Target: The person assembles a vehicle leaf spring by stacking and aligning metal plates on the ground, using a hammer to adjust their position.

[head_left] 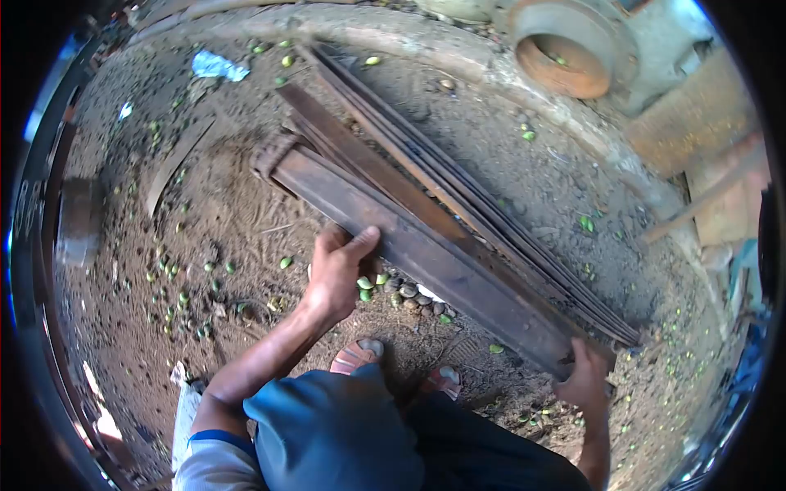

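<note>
A long, flat, rusty metal leaf spring [401, 237] lies slantwise before me, with a clamp-like band [277, 155] around its upper left end. My left hand [336, 274] is closed on its near edge, thumb on top and the other fingers partly hidden below. At the lower right end, my right hand [583, 376] is wrapped around the bar. Just beyond it rests another broad rusty strip [327, 114], and a stack of thin metal leaves [458, 176] lies alongside, touching or nearly touching it.
Small green fruits [184, 299] and dark stones [409, 295] dot the dirt ground. A curved metal strip [176, 172] and a blue scrap [219, 65] lie at left. A concrete curb [409, 41], a rusty round housing [565, 61] and boards [696, 114] stand behind.
</note>
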`<move>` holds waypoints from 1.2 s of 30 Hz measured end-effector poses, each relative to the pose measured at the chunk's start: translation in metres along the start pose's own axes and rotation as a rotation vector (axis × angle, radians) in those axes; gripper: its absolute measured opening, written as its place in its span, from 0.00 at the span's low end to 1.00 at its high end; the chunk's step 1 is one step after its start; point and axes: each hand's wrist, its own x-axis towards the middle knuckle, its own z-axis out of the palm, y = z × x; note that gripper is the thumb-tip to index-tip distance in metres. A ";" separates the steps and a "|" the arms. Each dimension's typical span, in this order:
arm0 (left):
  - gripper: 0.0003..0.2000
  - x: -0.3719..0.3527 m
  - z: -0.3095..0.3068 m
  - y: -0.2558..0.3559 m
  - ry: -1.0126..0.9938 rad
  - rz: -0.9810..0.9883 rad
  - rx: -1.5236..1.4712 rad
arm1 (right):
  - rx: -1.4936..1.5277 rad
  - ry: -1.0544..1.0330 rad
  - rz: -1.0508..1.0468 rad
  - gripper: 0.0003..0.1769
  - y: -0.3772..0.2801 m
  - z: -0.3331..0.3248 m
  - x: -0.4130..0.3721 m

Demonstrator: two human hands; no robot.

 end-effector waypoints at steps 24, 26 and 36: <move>0.13 0.289 0.216 0.010 -0.507 -0.226 0.124 | 0.089 0.354 0.141 0.38 0.190 -0.068 0.274; 0.24 0.297 0.205 0.000 -0.563 -0.308 0.235 | -0.024 0.497 0.161 0.33 0.188 -0.046 0.276; 0.18 0.291 0.220 -0.042 -0.216 -0.175 -0.265 | 0.039 0.526 0.051 0.37 0.218 -0.038 0.285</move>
